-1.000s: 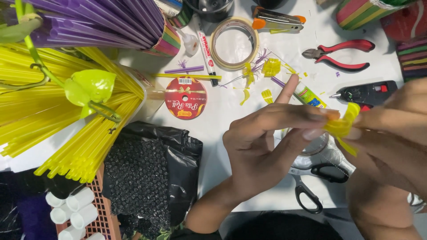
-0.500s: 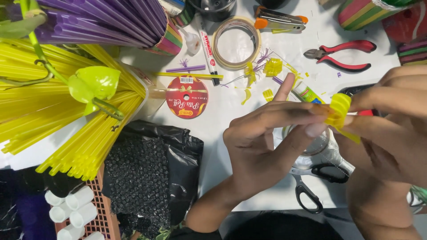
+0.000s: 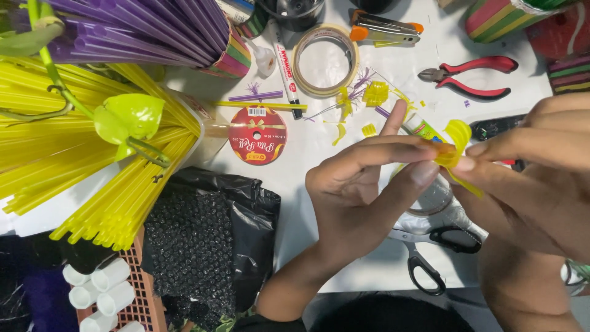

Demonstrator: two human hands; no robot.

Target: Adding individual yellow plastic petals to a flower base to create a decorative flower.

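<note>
My left hand [image 3: 362,197] and my right hand [image 3: 534,178] meet over the white table [image 3: 319,203], both pinching a small yellow curled straw piece [image 3: 456,142] between thumb and fingers. Its cut strips fan out above and below the fingertips. Under my hands lie black-handled scissors [image 3: 430,246] and a clear tape roll [image 3: 437,200], partly hidden.
Yellow straws [image 3: 74,154] and purple straws [image 3: 141,31] fan out at the left. A red ribbon spool [image 3: 258,135], marker [image 3: 286,67], tape ring [image 3: 326,58], red pliers [image 3: 473,77] and yellow scraps [image 3: 375,93] lie on the table. A black bubble-wrap bag [image 3: 203,246] sits at the front left.
Both hands have lifted slightly and turned the yellow piece between the fingertips; my right hand has shifted upward. The things on the table have not moved.
</note>
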